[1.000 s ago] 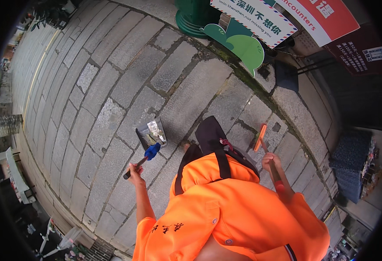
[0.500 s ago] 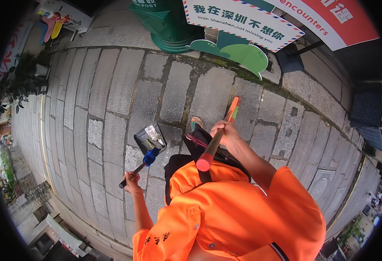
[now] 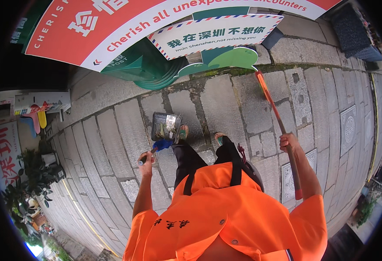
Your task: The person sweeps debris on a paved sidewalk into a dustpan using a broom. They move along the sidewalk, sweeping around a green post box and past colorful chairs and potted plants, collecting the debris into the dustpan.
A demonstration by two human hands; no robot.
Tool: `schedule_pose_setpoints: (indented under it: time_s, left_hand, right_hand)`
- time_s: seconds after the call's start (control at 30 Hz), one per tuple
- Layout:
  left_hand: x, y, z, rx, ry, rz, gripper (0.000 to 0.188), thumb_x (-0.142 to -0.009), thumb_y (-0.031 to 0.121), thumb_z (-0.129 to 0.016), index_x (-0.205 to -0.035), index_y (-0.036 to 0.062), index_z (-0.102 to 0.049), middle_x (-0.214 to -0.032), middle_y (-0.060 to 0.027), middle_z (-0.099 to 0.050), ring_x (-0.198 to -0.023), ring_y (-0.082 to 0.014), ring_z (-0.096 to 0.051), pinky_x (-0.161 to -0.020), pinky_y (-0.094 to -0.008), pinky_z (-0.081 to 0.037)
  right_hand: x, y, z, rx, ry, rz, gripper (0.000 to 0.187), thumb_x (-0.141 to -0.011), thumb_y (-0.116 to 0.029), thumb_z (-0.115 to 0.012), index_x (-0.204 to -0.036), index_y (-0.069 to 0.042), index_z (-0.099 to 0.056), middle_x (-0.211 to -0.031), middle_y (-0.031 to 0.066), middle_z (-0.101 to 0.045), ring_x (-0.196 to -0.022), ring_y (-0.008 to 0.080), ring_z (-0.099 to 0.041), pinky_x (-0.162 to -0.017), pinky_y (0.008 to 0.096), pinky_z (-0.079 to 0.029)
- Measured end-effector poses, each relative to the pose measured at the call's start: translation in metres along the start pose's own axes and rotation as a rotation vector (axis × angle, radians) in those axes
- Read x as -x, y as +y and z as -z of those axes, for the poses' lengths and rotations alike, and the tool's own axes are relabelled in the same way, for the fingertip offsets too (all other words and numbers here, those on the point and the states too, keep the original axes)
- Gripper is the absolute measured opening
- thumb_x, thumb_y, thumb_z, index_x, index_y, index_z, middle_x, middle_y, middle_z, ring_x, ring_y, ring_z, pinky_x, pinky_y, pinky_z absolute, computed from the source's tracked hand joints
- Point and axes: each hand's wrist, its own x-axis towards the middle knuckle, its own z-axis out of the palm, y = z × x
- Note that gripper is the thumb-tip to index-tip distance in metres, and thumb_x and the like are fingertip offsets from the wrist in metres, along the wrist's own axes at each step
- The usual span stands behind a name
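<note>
The left hand [image 3: 146, 158] is closed around the short dark handle [image 3: 142, 161] of the black, open dustpan [image 3: 156, 122] with blue wrapping [image 3: 162, 145], which is at left, beside the left foot [image 3: 183, 131], over grey stone paving [image 3: 221, 100], with litter [image 3: 171, 122] inside. The right hand [image 3: 289, 141] grips the long reddish-brown pole [image 3: 295, 169]; its orange end [image 3: 262, 81] points to the far side.

Left forearm [image 3: 143, 189] bare, nearly upright in view; left hand [image 3: 147, 158] ahead of torso [image 3: 252, 215], fingers [image 3: 149, 155] curled tight. Right forearm [image 3: 306, 174] slants inward toward right hand [image 3: 289, 142], fingers wrapped in fist. Hands well apart, right hand slightly farther up in view.
</note>
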Motion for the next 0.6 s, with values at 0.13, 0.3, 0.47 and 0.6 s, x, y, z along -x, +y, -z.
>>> schedule_pose_setpoints:
  time_s: [0.13,0.3,0.47,0.6]
  left_hand:
    - [-0.101,0.025,-0.026,-0.116,-0.263,-0.133,0.013,-0.080,0.013,-0.062,-0.072,0.0041,-0.057,-0.059,0.0015,-0.051,-0.051,-0.0070,-0.045,-0.048,-0.0220,-0.035]
    - [-0.207,0.042,-0.069,-0.215,-0.469,-0.197,0.020,-0.080,0.017,-0.062,-0.066,0.0048,-0.056,-0.057,0.0028,-0.051,-0.051,-0.0060,-0.045,-0.048,-0.0216,-0.035]
    - [-0.267,0.074,-0.111,-0.344,-0.592,-0.145,0.022,-0.078,0.021,-0.064,-0.064,0.0045,-0.057,-0.057,0.0003,-0.051,-0.049,-0.0077,-0.047,-0.046,-0.0224,-0.037]
    - [-0.285,0.072,-0.111,-0.334,-0.575,-0.074,0.022,-0.077,0.021,-0.064,-0.066,0.0035,-0.058,-0.058,-0.0019,-0.053,-0.049,-0.0093,-0.051,-0.045,-0.0232,-0.041]
  right_hand:
    - [-0.051,-0.005,-0.057,0.281,0.217,0.237,0.022,-0.070,-0.002,-0.047,-0.052,-0.011,-0.037,-0.045,-0.0013,-0.037,-0.033,0.0083,-0.038,-0.029,0.0247,-0.027]
    - [-0.087,0.061,-0.175,0.742,0.214,0.224,0.015,-0.068,-0.006,-0.048,-0.054,0.000,-0.047,-0.047,0.0063,-0.048,-0.035,0.0149,-0.046,-0.033,0.0291,-0.036]
    - [-0.026,0.207,-0.254,0.821,-0.104,0.194,0.017,-0.069,-0.010,-0.048,-0.065,0.007,-0.048,-0.055,0.0113,-0.054,-0.045,0.0165,-0.055,-0.040,0.0298,-0.042]
    - [0.069,0.212,-0.258,0.814,-0.210,0.084,0.014,-0.067,-0.010,-0.048,-0.068,0.003,-0.048,-0.055,0.0067,-0.050,-0.045,0.0143,-0.050,-0.040,0.0297,-0.038]
